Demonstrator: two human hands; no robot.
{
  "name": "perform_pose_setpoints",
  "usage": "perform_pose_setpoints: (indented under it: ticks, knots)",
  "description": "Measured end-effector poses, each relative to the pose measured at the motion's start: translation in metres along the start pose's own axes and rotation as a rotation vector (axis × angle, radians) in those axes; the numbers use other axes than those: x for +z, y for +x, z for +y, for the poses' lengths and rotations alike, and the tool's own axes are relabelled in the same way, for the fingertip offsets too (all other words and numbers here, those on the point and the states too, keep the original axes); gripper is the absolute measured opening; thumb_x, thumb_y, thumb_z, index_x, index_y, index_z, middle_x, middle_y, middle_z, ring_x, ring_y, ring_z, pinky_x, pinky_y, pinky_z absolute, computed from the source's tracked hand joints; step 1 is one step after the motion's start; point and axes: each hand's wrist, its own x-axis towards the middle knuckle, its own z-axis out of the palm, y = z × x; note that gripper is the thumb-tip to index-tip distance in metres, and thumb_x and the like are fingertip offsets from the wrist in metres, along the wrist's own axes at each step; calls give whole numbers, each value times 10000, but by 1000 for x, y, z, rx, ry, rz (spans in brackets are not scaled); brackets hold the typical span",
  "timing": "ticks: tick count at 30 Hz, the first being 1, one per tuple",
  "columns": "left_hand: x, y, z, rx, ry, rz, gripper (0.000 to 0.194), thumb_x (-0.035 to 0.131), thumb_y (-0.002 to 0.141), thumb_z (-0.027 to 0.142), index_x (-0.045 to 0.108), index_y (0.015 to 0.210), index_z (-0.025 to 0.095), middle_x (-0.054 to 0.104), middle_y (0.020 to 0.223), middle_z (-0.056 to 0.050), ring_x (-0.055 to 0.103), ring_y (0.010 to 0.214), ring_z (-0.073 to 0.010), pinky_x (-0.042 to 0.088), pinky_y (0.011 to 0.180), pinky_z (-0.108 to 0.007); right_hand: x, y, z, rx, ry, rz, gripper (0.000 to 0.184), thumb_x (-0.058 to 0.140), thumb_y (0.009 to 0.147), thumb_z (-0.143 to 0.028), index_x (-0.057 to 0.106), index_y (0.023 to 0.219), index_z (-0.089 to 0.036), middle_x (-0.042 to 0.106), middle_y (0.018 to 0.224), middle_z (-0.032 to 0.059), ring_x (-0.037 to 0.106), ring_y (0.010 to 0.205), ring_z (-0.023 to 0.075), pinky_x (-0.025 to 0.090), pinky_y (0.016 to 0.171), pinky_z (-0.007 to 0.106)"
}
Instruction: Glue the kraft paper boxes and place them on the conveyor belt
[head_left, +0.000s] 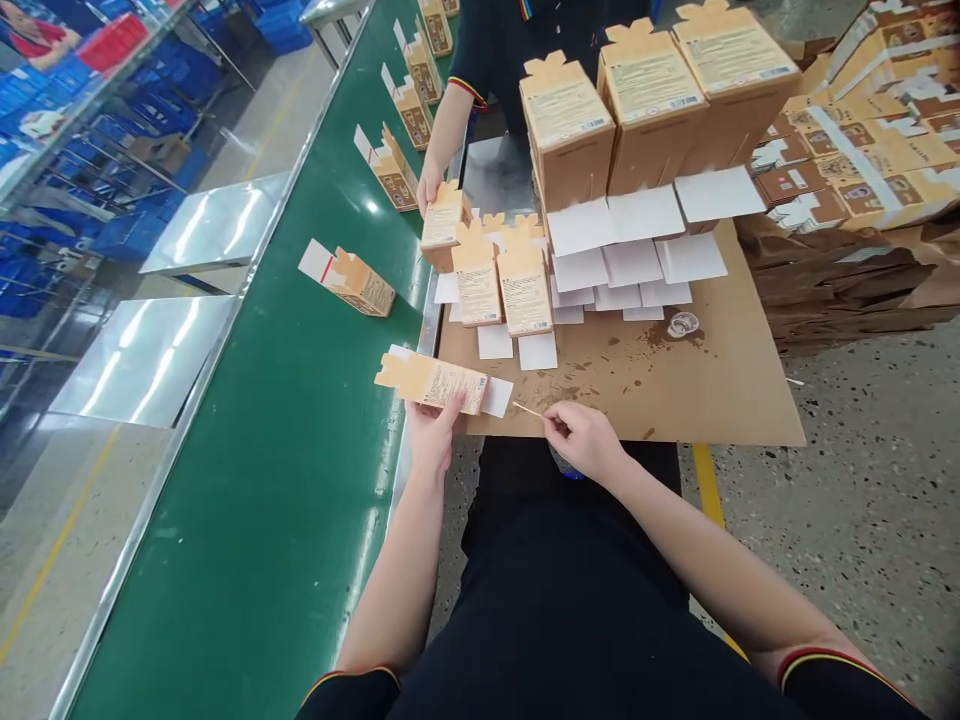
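My left hand (435,432) is closed around a small tan carton (442,385) with printed text and a white flap sticking out at its right end. The carton lies tilted on its side over the near left corner of the cardboard-topped table. To its right, my right hand (589,437) pinches a thin cotton swab (529,409), its tip pointing left, close to the carton's white flap but apart from it. Just beyond, two similar cartons (526,285) stand side by side with white flaps toward me.
A green conveyor belt (262,480) runs along the left, carrying several open cartons (360,282). Opposite, a co-worker's hand (431,183) holds a carton. Stacked cartons (652,120) fill the table's far side. A small clear cup (682,324) sits by dark wet spots. Flattened boxes (847,250) are piled right.
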Motion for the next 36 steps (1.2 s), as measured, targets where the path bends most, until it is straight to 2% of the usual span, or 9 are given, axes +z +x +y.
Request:
perform_pose_setpoints:
  ticks: [7,16,20,24,27,31,36]
  knots:
    - [7,-7,1,12,-23,42,900,1023,754,504,556,1485,265,724,1520,-177,682,1482,-343,576,1245,-547,5,19,10,-60,-79,-89,227,527,1030,-165,575,826,-250,655,745,27,572,652,181,451,626,301]
    - [12,-6,-10,76,13,67,888,973,798,543,515,1507,268,702,1526,-181,678,1479,-342,584,1230,-540,9,13,10,-130,-71,-163,278,533,1028,-130,499,782,-255,609,719,5,552,631,176,417,608,305]
    - [23,-18,-4,125,97,72,911,965,799,542,450,1497,265,680,1508,-188,685,1463,-345,588,1214,-552,-4,9,8,-50,-1,-46,227,571,1035,-192,585,819,-257,663,735,15,617,650,182,500,633,304]
    - [36,-37,0,163,237,64,875,1005,745,475,447,1384,259,670,1433,-186,722,1375,-355,589,1190,-566,-22,-1,7,73,61,73,212,610,1037,-292,660,832,-264,718,751,36,667,665,199,576,641,321]
    - [43,-43,-5,213,329,111,819,976,760,462,439,1346,264,654,1398,-169,726,1336,-346,572,1194,-556,-34,-13,6,124,73,110,221,629,1027,-333,675,823,-263,713,725,29,646,624,188,579,612,316]
    - [46,-39,-18,275,357,145,822,935,780,467,407,1375,261,616,1447,-178,708,1363,-341,567,1200,-537,-45,-27,0,151,65,151,225,629,1034,-336,683,829,-262,706,722,22,643,615,174,570,610,302]
    - [49,-37,-15,253,423,132,802,920,803,432,421,1406,259,635,1424,-180,721,1327,-342,589,1163,-537,-45,-35,-8,114,69,128,250,606,1055,-321,671,820,-267,703,726,21,652,635,179,582,633,313]
